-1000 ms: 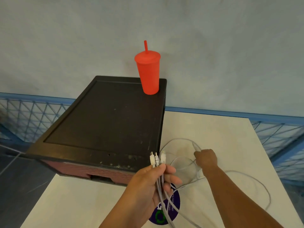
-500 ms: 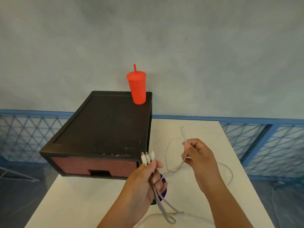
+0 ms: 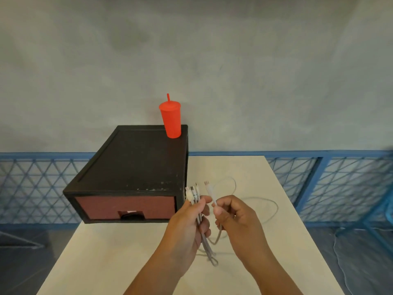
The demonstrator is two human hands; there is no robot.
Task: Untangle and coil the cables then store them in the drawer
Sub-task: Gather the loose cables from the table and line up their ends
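Low at centre frame, I'm watching the left grip [image 3: 187, 226] clutching a cable bunch [image 3: 193, 195], plugs pointing up, lengths running near vertical; the right grip [image 3: 234, 213] is pinching a loose cable [image 3: 211, 192], plug tilting up-left, slack looping across the worktop [image 3: 106, 262] beside the drawer [image 3: 125, 206].

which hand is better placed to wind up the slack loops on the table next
Right, probably. The right hand pinches only one plug and the loops lie on its side; the left hand grips the plug bundle.
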